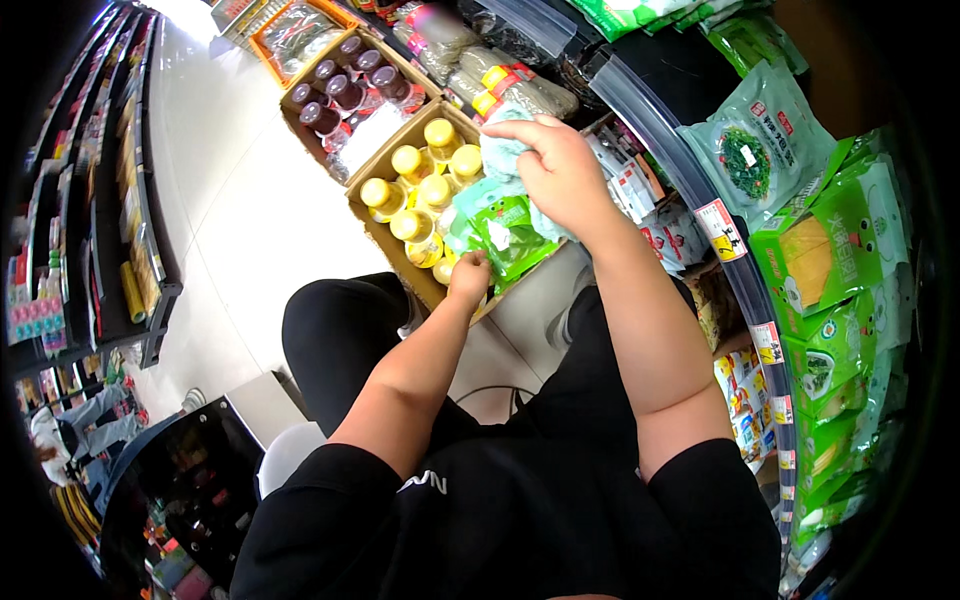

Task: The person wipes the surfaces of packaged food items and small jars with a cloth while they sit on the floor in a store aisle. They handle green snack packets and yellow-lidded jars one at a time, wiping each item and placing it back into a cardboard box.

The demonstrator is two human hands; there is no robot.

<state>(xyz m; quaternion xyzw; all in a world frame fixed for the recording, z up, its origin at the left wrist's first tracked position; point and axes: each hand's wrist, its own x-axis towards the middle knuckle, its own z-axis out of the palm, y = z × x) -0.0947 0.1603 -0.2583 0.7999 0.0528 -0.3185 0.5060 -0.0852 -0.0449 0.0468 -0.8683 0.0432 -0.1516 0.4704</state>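
My left hand (470,279) grips the lower left edge of a green and pale-blue plastic food packet (504,234). The packet lies slanted over the right part of a cardboard box (358,204) of yellow-capped bottles (435,190). In my right hand (556,169), just above the packet, is a light-blue cloth (504,154); it hangs down beside the bottles and behind the hand, touching the packet's upper right side. The index finger of that hand points left over the cloth. The packet's upper right part is hidden.
Behind stand a box of dark-capped bottles (346,91) and an orange crate (268,54). Bundled noodles (517,84) lie beyond the cloth. On the right, a curved shelf edge with price tags (721,229) borders green packets (825,262). A person (97,424) is at the far left.
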